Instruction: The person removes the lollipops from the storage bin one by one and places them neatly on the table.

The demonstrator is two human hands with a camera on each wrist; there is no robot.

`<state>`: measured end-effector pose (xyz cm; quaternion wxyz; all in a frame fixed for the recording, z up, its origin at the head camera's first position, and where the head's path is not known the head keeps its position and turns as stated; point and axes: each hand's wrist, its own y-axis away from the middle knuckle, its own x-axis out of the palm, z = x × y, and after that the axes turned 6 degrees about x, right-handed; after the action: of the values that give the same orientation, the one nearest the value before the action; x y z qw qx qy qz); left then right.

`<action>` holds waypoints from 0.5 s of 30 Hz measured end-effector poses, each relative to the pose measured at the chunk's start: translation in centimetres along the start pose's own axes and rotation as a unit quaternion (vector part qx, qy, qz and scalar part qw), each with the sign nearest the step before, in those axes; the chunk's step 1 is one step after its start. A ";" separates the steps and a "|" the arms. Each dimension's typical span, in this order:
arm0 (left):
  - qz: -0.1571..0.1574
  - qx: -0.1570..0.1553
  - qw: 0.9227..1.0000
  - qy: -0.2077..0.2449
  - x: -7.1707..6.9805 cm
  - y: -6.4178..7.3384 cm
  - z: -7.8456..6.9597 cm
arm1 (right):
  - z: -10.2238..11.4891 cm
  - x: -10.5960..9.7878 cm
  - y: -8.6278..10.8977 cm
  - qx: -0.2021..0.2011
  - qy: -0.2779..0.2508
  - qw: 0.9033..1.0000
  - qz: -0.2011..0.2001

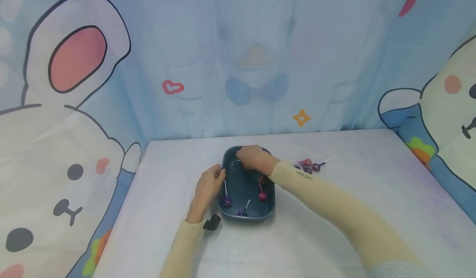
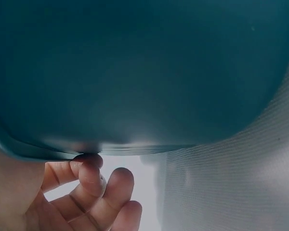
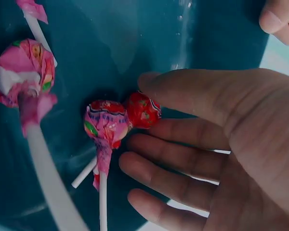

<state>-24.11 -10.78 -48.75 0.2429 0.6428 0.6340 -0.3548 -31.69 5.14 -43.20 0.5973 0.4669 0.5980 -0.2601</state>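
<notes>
A person's left hand (image 1: 209, 183) pinches a dark teal tray (image 1: 241, 193) at its rim on a white table (image 1: 316, 232), while the right hand (image 1: 255, 159), inside the far end, pinches a red-wrapped lollipop (image 3: 143, 111). Purple lollipops (image 1: 227, 202) and pink lollipops (image 1: 262, 196) lie in the tray; more lollipops (image 1: 316, 167) cluster to its right.
</notes>
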 end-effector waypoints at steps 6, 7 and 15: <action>0.001 -0.002 1.000 0.003 0.3 0.0 0.1 | 0.3 0.7 -0.3 0.003 0.016 1.000 0.000; 0.002 -0.003 1.000 0.003 0.3 0.0 0.1 | 0.3 0.9 -0.4 0.002 0.018 1.000 -0.001; -0.001 -0.003 1.000 0.004 0.2 -0.1 0.1 | 0.1 1.6 -1.0 0.003 0.029 1.000 -0.009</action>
<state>-24.23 -10.70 -48.98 0.2423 0.6429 0.6367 -0.3502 -32.24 5.00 -45.01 0.5761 0.4710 0.6181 -0.2536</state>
